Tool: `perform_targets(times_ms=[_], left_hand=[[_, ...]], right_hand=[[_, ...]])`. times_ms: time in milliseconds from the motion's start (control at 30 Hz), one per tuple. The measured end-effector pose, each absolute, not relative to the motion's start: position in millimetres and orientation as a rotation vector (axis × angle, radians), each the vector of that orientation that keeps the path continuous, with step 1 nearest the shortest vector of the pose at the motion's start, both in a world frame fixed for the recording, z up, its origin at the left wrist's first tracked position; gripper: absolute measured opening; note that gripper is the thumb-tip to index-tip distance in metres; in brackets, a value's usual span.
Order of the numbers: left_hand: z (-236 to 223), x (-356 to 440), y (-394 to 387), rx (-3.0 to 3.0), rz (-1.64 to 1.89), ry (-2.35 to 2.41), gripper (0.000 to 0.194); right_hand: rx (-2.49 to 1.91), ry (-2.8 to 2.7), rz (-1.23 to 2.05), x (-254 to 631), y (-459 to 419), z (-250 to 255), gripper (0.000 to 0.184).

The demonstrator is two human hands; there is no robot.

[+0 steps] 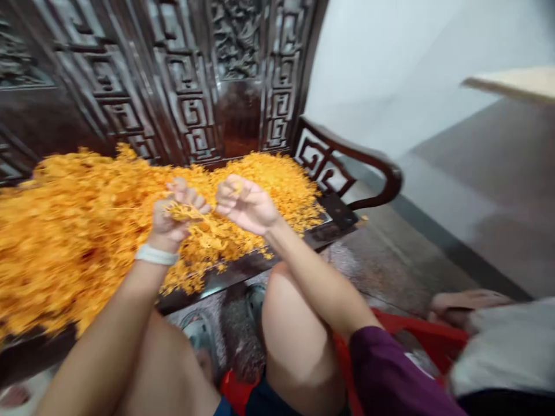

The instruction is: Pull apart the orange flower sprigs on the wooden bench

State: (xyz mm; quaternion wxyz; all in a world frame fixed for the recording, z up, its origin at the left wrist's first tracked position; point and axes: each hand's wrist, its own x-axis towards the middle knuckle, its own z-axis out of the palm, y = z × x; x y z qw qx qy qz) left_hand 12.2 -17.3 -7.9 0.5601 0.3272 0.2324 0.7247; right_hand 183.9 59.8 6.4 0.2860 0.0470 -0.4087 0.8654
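Observation:
A big heap of orange flower sprigs [73, 231] covers the seat of a dark carved wooden bench [260, 263]. My left hand [176, 216], with a white band at the wrist, is closed round a small orange sprig [186, 212] held just above the heap. My right hand [245, 203] is curled close beside it, its fingertips pinched near the same sprig. What they hold is too small to make out. Both hands hover over the middle of the heap.
The bench's carved backrest [182, 86] rises behind the heap, and its curved armrest [347, 167] is to the right. My bare knees [295, 323] are below, over a red stool [433, 341]. Another person's grey clothing [503, 346] shows at the lower right. Stone floor lies beyond.

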Motion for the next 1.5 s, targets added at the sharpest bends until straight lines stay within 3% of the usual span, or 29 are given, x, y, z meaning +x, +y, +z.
perform_targets(times_ms=[67,200,367,533,633,867,1067,1367,1500], left_hand=[[-13,2,-8,0.591,1.684,0.710,0.024],[-30,-4,11,0.363,1.555,1.032,0.023],[-31,1,14,0.266,1.670,0.989,0.024],[-21,17,13,0.354,1.712,0.890,0.027],[-22,28,12,0.394,1.680,0.810,0.025],[-26,38,11,0.422,1.647,0.829,0.014],[-24,33,8,0.537,1.587,0.907,0.025],[-23,37,6,0.574,1.597,0.888,0.030],[-25,40,5,0.661,1.567,0.981,0.044]], right_hand=[[0.069,-1.206,2.281,192,61,9,0.025],[-0.270,-0.765,2.141,203,82,4,0.007],[-0.775,-0.535,2.149,202,106,-8,0.010],[-0.649,-1.176,2.022,200,91,-4,0.010],[-0.671,-1.493,2.008,197,80,-3,0.025],[-0.811,-1.626,1.724,188,83,-14,0.036],[-0.636,-2.074,1.385,190,88,-20,0.025],[-0.675,-1.874,1.285,188,95,-22,0.038],[-0.668,-1.765,1.319,186,95,-24,0.037]])
